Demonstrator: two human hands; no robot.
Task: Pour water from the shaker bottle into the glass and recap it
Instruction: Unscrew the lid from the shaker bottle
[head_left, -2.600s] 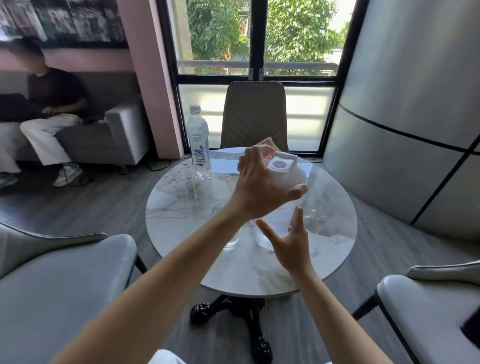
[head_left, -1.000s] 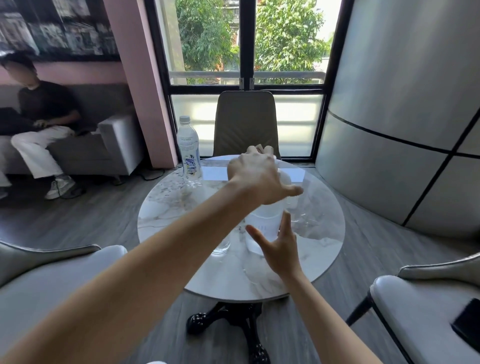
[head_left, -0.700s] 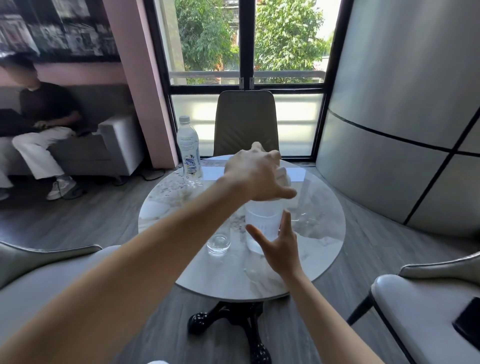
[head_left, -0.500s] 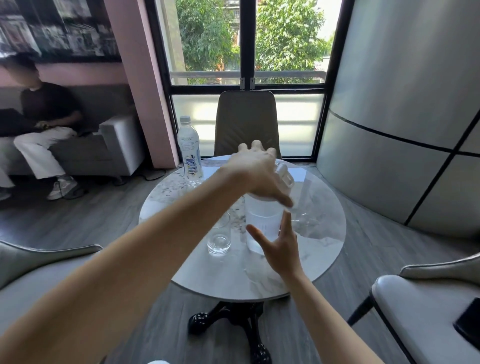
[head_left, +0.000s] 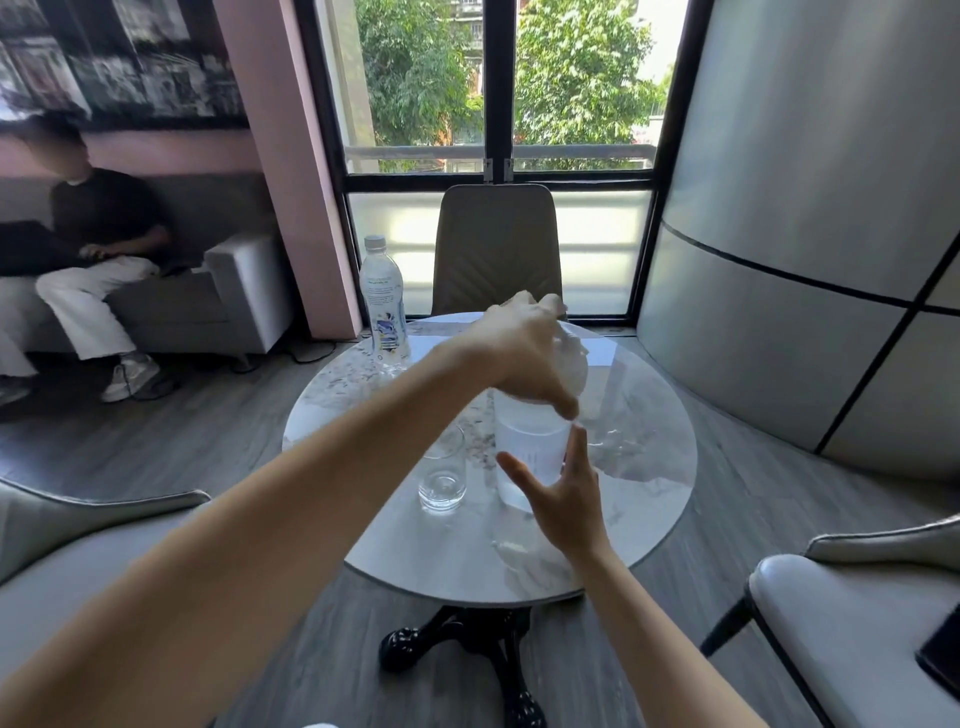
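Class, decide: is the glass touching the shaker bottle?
Apart. The head view shows a strip of bare marble table between the glass and the shaker bottle.

a round marble table (head_left: 649, 467) carries an upright shaker bottle (head_left: 530, 452), a glass (head_left: 441, 483) just beside it, and a water bottle (head_left: 384, 306) near its far edge.
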